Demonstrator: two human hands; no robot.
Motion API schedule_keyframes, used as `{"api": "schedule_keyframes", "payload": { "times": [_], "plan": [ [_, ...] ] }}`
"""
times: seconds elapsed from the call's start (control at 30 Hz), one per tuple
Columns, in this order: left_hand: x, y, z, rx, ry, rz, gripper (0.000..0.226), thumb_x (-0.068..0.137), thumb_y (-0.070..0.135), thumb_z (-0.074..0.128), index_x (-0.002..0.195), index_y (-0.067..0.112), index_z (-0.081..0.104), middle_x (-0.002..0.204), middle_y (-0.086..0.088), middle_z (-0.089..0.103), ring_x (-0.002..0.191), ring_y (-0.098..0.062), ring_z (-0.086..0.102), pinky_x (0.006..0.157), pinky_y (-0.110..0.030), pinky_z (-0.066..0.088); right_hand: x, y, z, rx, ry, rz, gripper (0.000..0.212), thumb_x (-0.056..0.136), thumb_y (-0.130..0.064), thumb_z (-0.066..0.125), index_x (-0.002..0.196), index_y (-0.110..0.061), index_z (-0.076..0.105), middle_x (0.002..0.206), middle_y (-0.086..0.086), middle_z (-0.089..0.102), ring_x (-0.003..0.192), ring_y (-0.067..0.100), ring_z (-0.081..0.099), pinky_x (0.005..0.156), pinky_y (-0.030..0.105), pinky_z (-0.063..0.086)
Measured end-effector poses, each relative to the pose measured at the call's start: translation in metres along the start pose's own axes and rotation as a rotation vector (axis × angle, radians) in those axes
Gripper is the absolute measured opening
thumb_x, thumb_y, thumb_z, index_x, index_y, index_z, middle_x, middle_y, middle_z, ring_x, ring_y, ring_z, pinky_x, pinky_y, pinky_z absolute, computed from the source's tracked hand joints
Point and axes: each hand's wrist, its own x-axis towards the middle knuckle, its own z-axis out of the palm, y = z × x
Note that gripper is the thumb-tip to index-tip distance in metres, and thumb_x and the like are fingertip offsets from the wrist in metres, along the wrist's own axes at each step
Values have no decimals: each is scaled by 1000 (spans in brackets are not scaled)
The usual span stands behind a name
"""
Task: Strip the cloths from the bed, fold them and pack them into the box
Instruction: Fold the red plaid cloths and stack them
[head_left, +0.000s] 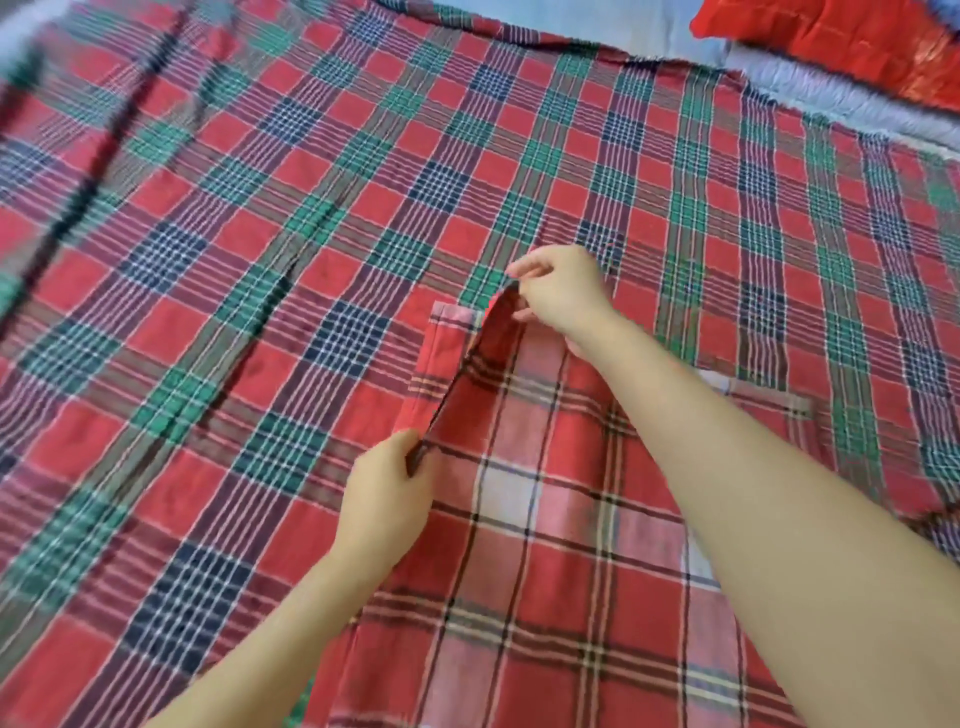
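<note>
Nearest, beneath both forearms: a small cloth (545, 571) in red, white and black check, flat on top of a big sheet (311, 249) of red, green and blue plaid. Just ahead of that, the left hand (387, 499), thumb and fingers (410, 441) pressed together on the small cloth's left side, pinching a doubled fold of it. From that pinch, a raised ridge of the same cloth, taut and straight, up and rightward to the right hand (558, 291). There, fingertips (524, 270) curled and closed on the far end of the ridge, close to the cloth's top edge. Left of the ridge, a narrow strip of the small cloth lying flat, its far corner just left of the right fingertips. Right of the right forearm, another corner of the small cloth, flat and well clear of both grips. Beyond the fingers and to either side, the big sheet, spread wide, with long creases off to the left and blur at its far left corner. Farther still, past the sheet's frayed far edge, pale blue bedding (649, 31). Up and right of the right fingertips, well apart from them, a red cushion (857, 47) on that pale layer. Of the room, just this bed, filling the view. By count: two hands, both gripping the small cloth; two plaid cloths, one over the other; one red cushion.
</note>
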Motion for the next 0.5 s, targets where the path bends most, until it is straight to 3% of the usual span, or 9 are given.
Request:
{"api": "schedule_keyframes", "payload": {
  "times": [0.07,0.17,0.23,0.33,0.4,0.5],
  "plan": [
    [0,-12,6,-6,25,-76,17,90,16,57,74,11,53,58,10,46,60,-18,46,55,-29,23,4,7,28,-125,-97,-26,45,80,10,48,116,-10,65,109,7,63,99,24,59,76,26,50],
    [-4,-18,7,-55,38,-129,11,91,21,57,81,19,55,62,15,50,58,-2,47,54,-15,35,1,26,40,-419,-93,-70,58,80,7,45,133,-15,54,136,9,53,120,26,53,93,31,45],
    [-12,-18,5,-39,2,-138,12,89,24,58,80,18,54,63,13,52,59,-6,49,54,-18,35,0,39,40,-640,-27,-97,59,83,4,47,137,-18,48,137,7,51,125,29,47,100,34,41],
    [-29,-20,-4,-27,-120,-175,16,84,29,64,79,18,53,69,10,53,72,-12,52,56,-21,34,4,47,40,-881,-1,-154,39,93,-15,55,132,-16,51,130,8,54,120,32,45,98,37,38],
    [-37,-27,-10,-38,-215,-177,22,81,30,68,74,15,52,63,10,47,65,-7,48,53,-20,32,8,46,41,-967,18,-213,29,94,-26,56,120,-15,60,121,8,58,115,30,46,95,38,37],
    [-42,-34,-19,-57,-255,-139,33,82,28,69,64,10,49,49,7,35,47,-5,37,50,-18,31,10,43,43,-1002,91,-265,17,94,-21,56,105,-14,67,110,8,62,106,29,49,81,36,39]
  ]
}}
